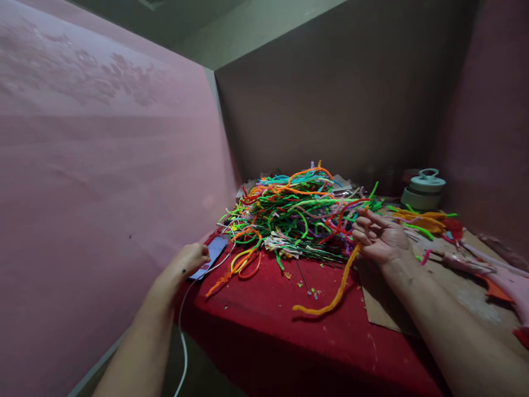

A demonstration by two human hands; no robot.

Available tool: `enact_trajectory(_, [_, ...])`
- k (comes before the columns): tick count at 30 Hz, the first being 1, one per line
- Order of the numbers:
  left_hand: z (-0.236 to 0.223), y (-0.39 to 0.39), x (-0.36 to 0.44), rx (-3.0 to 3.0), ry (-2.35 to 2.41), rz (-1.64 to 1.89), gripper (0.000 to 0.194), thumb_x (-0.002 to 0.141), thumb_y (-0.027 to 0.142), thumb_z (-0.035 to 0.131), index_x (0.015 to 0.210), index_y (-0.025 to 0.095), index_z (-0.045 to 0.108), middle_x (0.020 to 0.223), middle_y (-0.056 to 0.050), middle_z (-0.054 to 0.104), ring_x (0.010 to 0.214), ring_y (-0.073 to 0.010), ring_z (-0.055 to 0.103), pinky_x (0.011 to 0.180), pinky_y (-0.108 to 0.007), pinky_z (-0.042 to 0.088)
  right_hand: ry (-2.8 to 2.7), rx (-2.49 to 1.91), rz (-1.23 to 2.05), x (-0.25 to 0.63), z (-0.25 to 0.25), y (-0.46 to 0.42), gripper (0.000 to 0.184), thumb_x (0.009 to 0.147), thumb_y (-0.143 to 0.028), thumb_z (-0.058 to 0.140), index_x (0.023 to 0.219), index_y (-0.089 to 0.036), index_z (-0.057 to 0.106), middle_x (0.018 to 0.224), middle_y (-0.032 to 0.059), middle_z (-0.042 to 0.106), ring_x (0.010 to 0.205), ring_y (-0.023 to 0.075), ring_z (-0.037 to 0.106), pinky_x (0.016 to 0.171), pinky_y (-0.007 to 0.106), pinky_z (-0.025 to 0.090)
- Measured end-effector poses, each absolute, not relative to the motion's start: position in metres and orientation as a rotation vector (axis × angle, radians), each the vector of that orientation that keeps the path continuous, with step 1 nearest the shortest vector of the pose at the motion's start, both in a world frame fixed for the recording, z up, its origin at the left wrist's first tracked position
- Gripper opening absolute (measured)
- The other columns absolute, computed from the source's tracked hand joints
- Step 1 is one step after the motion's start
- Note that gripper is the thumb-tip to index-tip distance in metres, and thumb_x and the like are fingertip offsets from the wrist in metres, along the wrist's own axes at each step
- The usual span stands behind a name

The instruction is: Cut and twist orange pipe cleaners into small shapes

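My right hand [378, 237] is closed on an orange pipe cleaner [341, 295]. A short end shows above the fingertips, and the long part hangs down and curves left over the red cloth. My left hand [194, 259] is at the near side of a phone [212, 255], fingers curled in and their tips over the lit screen. Whether they touch the glass I cannot tell. A white cable [184, 336] runs across the phone and down past the table edge. Between the hands lie looped orange and yellow pipe cleaners [248, 262].
A big tangled heap of coloured pipe cleaners [289, 204] rises behind, with a bundle of thin stems [306, 247] in front. To the right are cardboard [384, 303], a pink glue gun [491, 273] and a mint-green container [424, 190]. Pink panel [115, 193] walls the left.
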State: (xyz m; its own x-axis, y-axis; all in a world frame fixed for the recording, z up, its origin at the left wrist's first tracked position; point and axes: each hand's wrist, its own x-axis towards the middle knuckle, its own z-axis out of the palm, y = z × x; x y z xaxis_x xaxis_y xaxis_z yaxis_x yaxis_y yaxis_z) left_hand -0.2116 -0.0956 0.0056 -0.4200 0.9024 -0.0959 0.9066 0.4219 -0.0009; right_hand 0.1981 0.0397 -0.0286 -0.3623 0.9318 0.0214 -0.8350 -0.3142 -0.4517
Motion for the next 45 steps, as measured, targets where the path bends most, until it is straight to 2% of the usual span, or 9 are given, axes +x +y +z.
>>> enact_trajectory(5, [0.005,-0.097,-0.225,1.543,2.693,-0.155,0.007,0.06,0.027,0.059,0.061,0.02,0.061,0.063,-0.001,0.063,0.064,-0.0157,0.058,0.052,-0.02,0.032,-0.46,-0.306,1.897,0.197,-0.029,0.039,0.015,0.083,-0.011,0.038,0.076,-0.012,0.051,0.049,-0.0049,0.036,0.033,0.004,0.026,0.029,0.016,0.022])
enact_trajectory(13, [0.021,-0.1,-0.233,1.486,2.832,-0.112,0.036,0.075,0.042,0.044,0.083,0.015,0.066,0.087,-0.015,0.068,0.076,-0.0234,0.061,0.054,-0.024,0.034,-0.5,-0.316,1.926,0.193,-0.03,0.036,0.01,0.079,-0.009,0.045,0.073,-0.015,0.049,0.051,-0.0059,0.033,0.034,0.0036,0.024,0.029,0.015,0.023])
enact_trajectory(16, [0.02,-0.103,-0.238,1.474,2.854,-0.091,0.038,0.081,0.037,0.037,0.09,0.013,0.065,0.096,-0.018,0.066,0.083,-0.0253,0.061,0.059,-0.025,0.036,-0.527,-0.346,1.983,0.185,-0.026,0.026,0.012,0.08,-0.007,0.042,0.074,-0.016,0.049,0.052,-0.0059,0.034,0.034,0.0027,0.021,0.028,0.014,0.022])
enact_trajectory(20, [0.012,-0.103,-0.245,1.496,2.838,-0.082,0.036,0.082,0.028,0.033,0.092,0.013,0.064,0.103,-0.017,0.064,0.091,-0.0255,0.06,0.066,-0.026,0.038,-0.56,-0.449,2.093,0.172,-0.019,0.006,0.019,0.08,-0.008,0.041,0.063,-0.016,0.044,0.052,-0.0048,0.034,0.033,0.0024,0.02,0.027,0.013,0.021])
enact_trajectory(24, [0.007,-0.097,-0.253,1.507,2.793,-0.086,0.039,0.083,0.034,0.032,0.09,0.015,0.065,0.098,-0.015,0.066,0.087,-0.023,0.061,0.065,-0.025,0.038,-0.58,-0.576,2.131,0.161,-0.018,-0.007,0.016,0.079,-0.01,0.042,0.065,-0.014,0.05,0.05,-0.0047,0.033,0.032,0.0017,0.018,0.026,0.012,0.022])
enact_trajectory(29, [0.007,-0.088,-0.255,1.543,2.762,-0.086,0.043,0.084,0.038,0.029,0.089,0.015,0.064,0.095,-0.016,0.067,0.087,-0.0248,0.062,0.065,-0.026,0.039,-0.61,-0.692,2.156,0.158,-0.028,-0.007,0.01,0.076,-0.011,0.047,0.076,-0.011,0.057,0.05,-0.0047,0.033,0.031,0.0018,0.024,0.026,0.012,0.029])
enact_trajectory(35, [0.0,-0.086,-0.257,1.565,2.757,-0.069,0.041,0.084,0.037,0.028,0.092,0.017,0.063,0.096,-0.016,0.067,0.087,-0.0249,0.062,0.066,-0.028,0.04,-0.507,-0.776,2.133,0.158,-0.032,-0.006,0.007,0.075,-0.009,0.049,0.072,-0.012,0.055,0.051,-0.0043,0.034,0.03,0.0024,0.028,0.025,0.013,0.033])
enact_trajectory(45, [-0.009,-0.086,-0.264,1.55,2.724,-0.02,0.045,0.085,0.043,0.025,0.097,0.019,0.061,0.095,-0.013,0.067,0.089,-0.0245,0.061,0.07,-0.029,0.041,-0.474,-0.84,2.105,0.158,-0.037,-0.004,0.014,0.075,-0.006,0.045,0.079,-0.013,0.055,0.05,-0.0037,0.034,0.029,0.0028,0.031,0.024,0.014,0.034])
